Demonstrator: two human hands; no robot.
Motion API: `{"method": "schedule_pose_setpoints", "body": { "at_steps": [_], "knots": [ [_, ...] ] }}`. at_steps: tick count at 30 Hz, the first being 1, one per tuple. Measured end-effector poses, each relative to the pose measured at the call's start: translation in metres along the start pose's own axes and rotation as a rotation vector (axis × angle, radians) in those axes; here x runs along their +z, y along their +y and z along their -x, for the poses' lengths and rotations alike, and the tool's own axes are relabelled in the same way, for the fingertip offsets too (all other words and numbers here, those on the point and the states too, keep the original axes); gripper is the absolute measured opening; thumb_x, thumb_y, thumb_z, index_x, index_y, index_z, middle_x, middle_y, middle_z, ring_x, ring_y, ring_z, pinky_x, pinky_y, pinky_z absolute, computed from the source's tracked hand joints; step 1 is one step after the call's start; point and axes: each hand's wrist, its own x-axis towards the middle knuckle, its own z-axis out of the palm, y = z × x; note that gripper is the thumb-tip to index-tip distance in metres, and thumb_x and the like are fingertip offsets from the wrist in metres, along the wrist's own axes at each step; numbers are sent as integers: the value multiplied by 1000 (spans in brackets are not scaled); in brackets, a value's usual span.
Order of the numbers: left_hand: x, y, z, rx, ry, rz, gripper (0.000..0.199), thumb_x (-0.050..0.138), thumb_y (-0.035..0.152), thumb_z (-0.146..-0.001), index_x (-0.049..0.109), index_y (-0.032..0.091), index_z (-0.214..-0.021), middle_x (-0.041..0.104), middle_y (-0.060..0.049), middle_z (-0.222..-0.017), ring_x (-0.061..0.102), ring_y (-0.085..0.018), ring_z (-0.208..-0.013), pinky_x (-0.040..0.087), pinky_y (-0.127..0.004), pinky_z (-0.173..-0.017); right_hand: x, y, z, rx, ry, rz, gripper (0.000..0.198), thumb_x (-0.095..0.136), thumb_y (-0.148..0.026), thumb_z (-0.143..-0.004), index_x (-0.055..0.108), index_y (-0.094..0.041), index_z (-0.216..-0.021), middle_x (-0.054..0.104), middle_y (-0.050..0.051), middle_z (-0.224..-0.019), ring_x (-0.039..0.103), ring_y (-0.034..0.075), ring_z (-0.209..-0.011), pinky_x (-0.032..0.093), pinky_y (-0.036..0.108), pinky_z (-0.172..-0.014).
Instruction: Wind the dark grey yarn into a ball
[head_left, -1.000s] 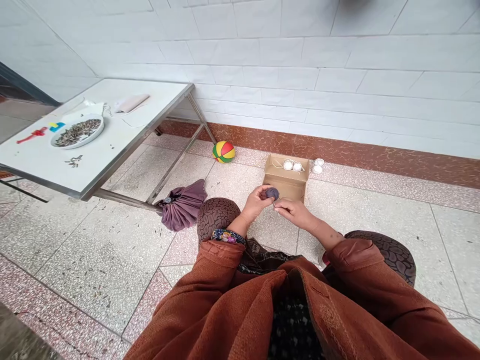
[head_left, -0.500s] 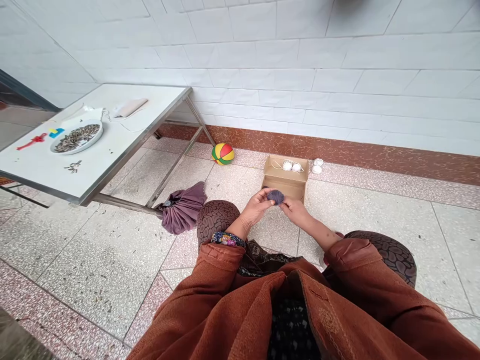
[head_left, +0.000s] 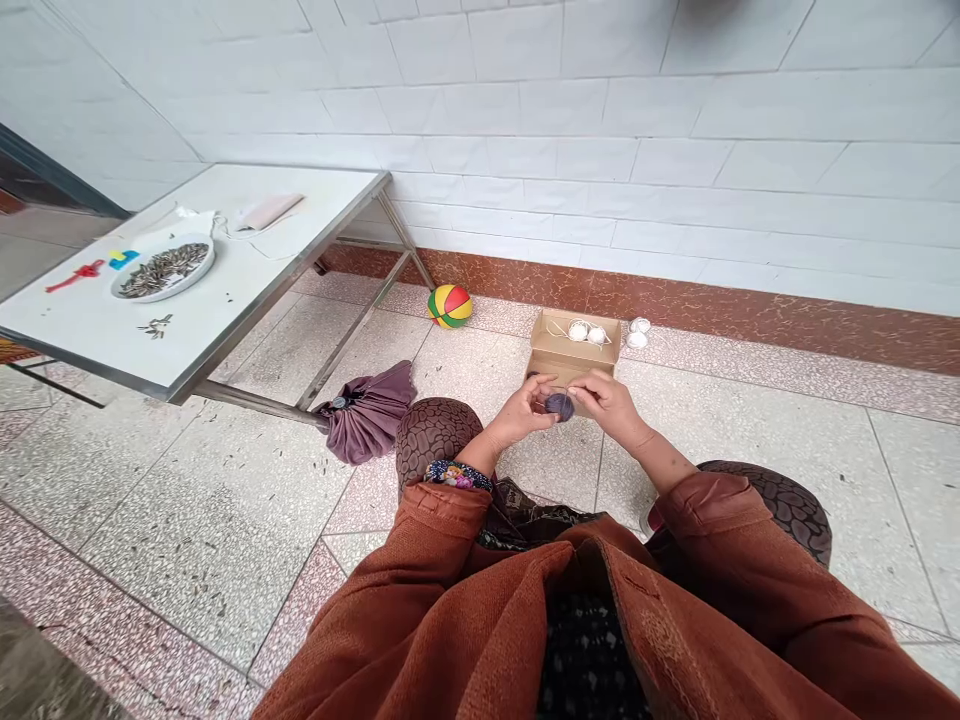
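My left hand (head_left: 524, 413) grips a small ball of purple-grey yarn (head_left: 559, 405) between thumb and fingers. Just to its right, my right hand (head_left: 609, 404) pinches a strand of the same yarn at the ball's upper edge. Beyond both hands an open cardboard box (head_left: 547, 345) stands on the floor, partly covered by the hands. White balls of yarn (head_left: 578, 330) rest at the far part of the box, with loose strands beside them. Something dark shows at the box's near left corner, too small to make out.
More white balls (head_left: 637, 339) lie right of the box by the wall. A striped ball (head_left: 450, 306) and a purple cloth bundle (head_left: 370, 412) sit on the floor to the left. A table (head_left: 247, 270) carries a plate of seeds or husks (head_left: 163, 292).
My right hand has risen from beside the yarn ball to above its right edge, now pinching a strand. The left hand still holds the ball, slightly lower.
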Motion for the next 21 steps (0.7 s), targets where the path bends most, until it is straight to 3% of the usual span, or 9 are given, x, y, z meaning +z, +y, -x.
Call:
{"method": "schedule_pose_setpoints", "body": {
  "at_steps": [2,4,9,14,17,21],
  "knots": [
    [2,4,3,4,-100,98,75,87,28,-69,58,25,-137,66,-4,-102,62,-18,-94,45,-32,-86,3,8,0,42,21,-14,20,55,-31,-102,73,-23,-96,73,6,-90,68,22,-87,54,35,-81],
    [3,7,5,12,-112,206,70,86,32,-72,59,25,-137,67,-6,-106,62,-19,-97,45,-32,-88,10,14,4,80,-11,-23,20,53,-28,-101,72,-23,-97,74,5,-91,68,22,-87,54,35,-82],
    [4,8,2,-13,42,376,58,84,35,-74,66,21,-127,67,-9,-118,62,-20,-103,46,-32,-89,29,16,19,124,-198,71,20,52,-26,-101,71,-21,-97,72,6,-90,69,22,-86,54,33,-77],
    [-2,0,-4,-29,314,216,52,85,28,-66,65,18,-113,68,-5,-102,62,-17,-93,47,-33,-88,29,0,25,-20,-336,153,24,50,-33,-105,71,-23,-100,68,5,-88,67,20,-81,53,31,-74],
    [-5,-3,-5,-42,355,53,58,83,22,-64,62,18,-118,65,-1,-93,60,-14,-84,46,-31,-85,20,-8,20,-97,-284,84,27,49,-36,-106,72,-24,-102,68,6,-89,67,21,-83,54,32,-77],
    [-4,-2,-3,-44,219,-71,70,82,19,-63,58,19,-128,62,-1,-95,58,-14,-83,44,-30,-80,6,-4,7,-71,-97,42,26,52,-37,-105,74,-24,-101,70,7,-91,67,22,-85,54,34,-79]
  ]
}}
